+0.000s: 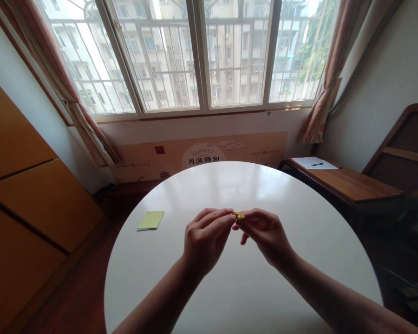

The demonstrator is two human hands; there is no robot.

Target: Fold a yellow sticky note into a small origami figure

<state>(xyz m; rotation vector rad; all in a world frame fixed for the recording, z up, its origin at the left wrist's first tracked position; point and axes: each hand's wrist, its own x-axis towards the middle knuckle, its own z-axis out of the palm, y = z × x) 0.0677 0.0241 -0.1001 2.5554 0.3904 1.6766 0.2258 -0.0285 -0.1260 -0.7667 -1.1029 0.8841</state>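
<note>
A small piece of folded yellow paper [240,215] is held above the middle of the white round table. My left hand [209,236] pinches its left side, fingers pressed together. From the other side my right hand [264,232] grips it between thumb and forefinger, with the lower fingers curled beneath. Most of the paper is hidden by the fingertips, so its exact folded shape cannot be made out. Left of my hands lies a pad of yellow-green sticky notes [151,220], with a bluish layer at its bottom edge.
The white round table [230,297] reaches forward toward the window wall. Beyond it on the right stands a wooden desk [365,181] bearing white paper [308,163] and a dark pen. A wooden chair [404,148] is beside the desk. Orange cabinets [38,208] stand at left.
</note>
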